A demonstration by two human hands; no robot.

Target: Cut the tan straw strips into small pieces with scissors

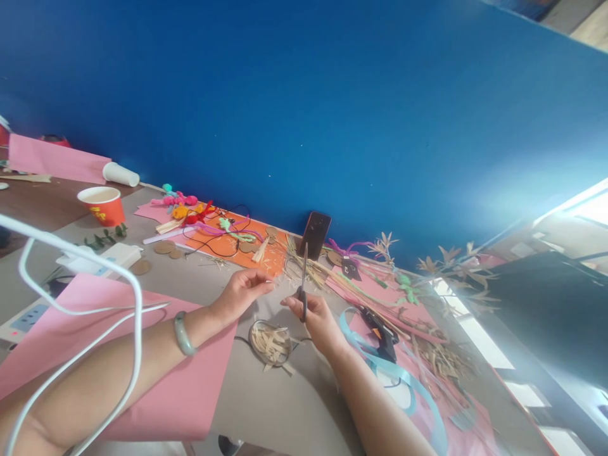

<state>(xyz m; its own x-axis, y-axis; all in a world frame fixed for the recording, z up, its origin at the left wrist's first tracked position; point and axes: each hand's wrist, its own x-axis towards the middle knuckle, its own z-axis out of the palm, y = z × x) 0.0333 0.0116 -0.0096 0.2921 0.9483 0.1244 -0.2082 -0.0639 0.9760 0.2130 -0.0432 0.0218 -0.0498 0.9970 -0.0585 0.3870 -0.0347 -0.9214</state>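
My left hand [243, 292], with a pale green bangle on its wrist, is closed in a pinch above the table; what it pinches is too small to make out. Just right of it, my right hand [317, 315] holds a pair of dark-handled scissors [304, 278], blades pointing up and away. Below both hands, a round bundle of pale straw strips [270, 344] lies on the grey table [266, 405]. An orange sheet [228, 239] strewn with straw bits lies beyond my hands. A dark phone [315, 234] leans against the blue wall.
Pink paper [190, 392] and a white cable [139, 316] are at the left, near a red paper cup [102, 206] and a power strip [28, 322]. A black glue gun [382, 334], blue ribbon [422, 392] and dried stems [441, 361] lie at the right.
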